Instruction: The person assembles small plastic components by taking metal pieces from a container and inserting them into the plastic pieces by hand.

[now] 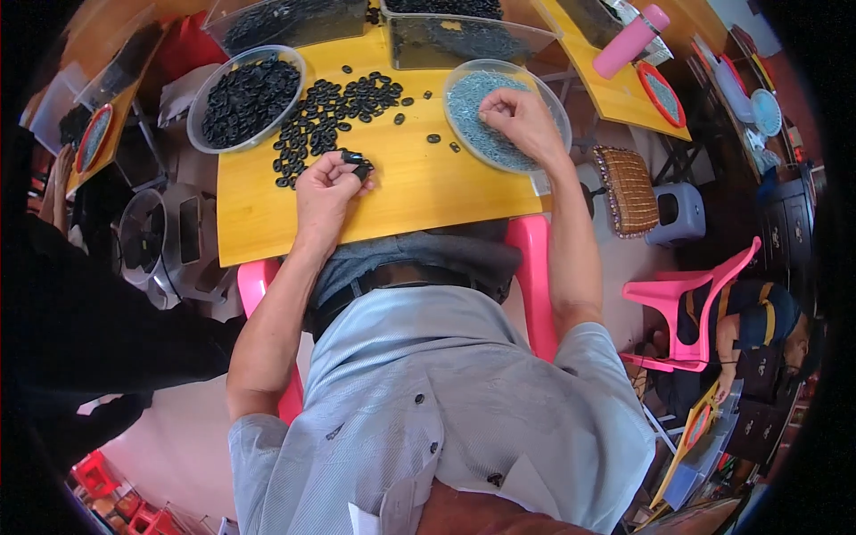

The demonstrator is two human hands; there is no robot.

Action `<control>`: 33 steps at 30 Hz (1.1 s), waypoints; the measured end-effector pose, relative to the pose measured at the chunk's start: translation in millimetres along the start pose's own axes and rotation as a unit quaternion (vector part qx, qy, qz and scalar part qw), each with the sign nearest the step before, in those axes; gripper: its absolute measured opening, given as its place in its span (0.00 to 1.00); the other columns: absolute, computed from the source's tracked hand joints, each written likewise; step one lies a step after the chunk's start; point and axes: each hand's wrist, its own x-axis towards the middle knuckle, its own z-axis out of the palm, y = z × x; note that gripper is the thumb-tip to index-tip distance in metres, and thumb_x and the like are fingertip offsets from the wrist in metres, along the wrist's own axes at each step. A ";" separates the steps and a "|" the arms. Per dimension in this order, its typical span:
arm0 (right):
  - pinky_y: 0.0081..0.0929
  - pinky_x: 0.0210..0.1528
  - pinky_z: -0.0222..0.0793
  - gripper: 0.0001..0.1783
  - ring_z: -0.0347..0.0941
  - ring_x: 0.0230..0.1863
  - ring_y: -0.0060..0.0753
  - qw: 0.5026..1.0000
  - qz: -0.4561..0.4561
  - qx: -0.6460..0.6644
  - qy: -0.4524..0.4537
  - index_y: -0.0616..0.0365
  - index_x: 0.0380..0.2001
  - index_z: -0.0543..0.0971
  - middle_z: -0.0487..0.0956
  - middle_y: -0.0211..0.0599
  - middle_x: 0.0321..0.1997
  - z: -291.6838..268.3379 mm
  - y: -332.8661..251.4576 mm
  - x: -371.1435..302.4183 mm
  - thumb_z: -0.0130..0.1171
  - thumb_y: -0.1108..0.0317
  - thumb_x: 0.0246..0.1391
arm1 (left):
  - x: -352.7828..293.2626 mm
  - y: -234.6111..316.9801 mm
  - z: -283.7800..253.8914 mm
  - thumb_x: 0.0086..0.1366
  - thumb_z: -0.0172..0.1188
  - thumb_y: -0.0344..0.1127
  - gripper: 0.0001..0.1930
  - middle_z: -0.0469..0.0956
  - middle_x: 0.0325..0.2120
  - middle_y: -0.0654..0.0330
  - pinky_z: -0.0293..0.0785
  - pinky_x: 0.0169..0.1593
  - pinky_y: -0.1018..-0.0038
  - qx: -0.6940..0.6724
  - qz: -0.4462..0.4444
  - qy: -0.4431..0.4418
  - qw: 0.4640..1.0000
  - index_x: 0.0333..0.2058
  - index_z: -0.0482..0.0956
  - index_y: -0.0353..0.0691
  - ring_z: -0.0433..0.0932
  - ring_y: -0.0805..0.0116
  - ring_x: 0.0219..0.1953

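My left hand (pixel 325 193) is closed at the near edge of a scatter of black parts, its fingers and thumb gripping black oval plastic parts (pixel 358 164). How many it holds I cannot tell. My right hand (pixel 528 127) is over a round clear tub (pixel 557 100) full of small, thin bluish-grey metal pieces (pixel 471 100). Its thumb and fingertips are pinched together just above them; anything between them is too small to see. Loose black oval parts (pixel 308 125) are spread on the yellow table (pixel 401 192) beyond my left hand.
A round clear tub (pixel 201 141) heaped with black parts stands at the table's left. Clear bins (pixel 464 43) of black parts line the far side. A pink bottle (pixel 629 43) and a red-rimmed dish (pixel 660 94) occupy a side table. Other people sit left and right.
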 end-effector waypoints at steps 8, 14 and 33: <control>0.16 0.27 0.62 0.05 0.65 0.24 0.11 0.988 -0.119 0.072 -0.065 0.61 0.31 0.82 0.74 0.23 0.21 58.8 -74.0 -20.0 0.63 0.71 0.50 | 2.0 -6.1 1.9 0.62 0.60 0.23 0.04 0.82 0.31 0.59 0.75 0.39 0.80 -0.026 0.016 -0.006 1.000 0.37 0.77 0.34 0.81 0.74 0.32; 0.24 0.28 0.70 0.07 0.74 0.22 0.25 0.985 -0.129 0.055 -0.099 0.61 0.30 0.82 0.81 0.38 0.24 82.1 -80.1 -20.4 0.62 0.70 0.48 | 1.5 -4.3 -0.4 0.61 0.59 0.21 0.05 0.82 0.31 0.61 0.75 0.40 0.81 0.006 0.013 -0.007 1.000 0.37 0.77 0.33 0.80 0.76 0.32; 0.16 0.32 0.70 0.07 0.75 0.27 0.16 0.983 -0.096 0.111 -0.106 0.65 0.31 0.82 0.81 0.30 0.25 95.2 -74.6 -22.8 0.62 0.72 0.51 | -1.4 -5.3 2.9 0.57 0.60 0.21 0.06 0.83 0.29 0.59 0.75 0.38 0.84 0.041 0.042 0.010 0.998 0.35 0.78 0.30 0.81 0.78 0.32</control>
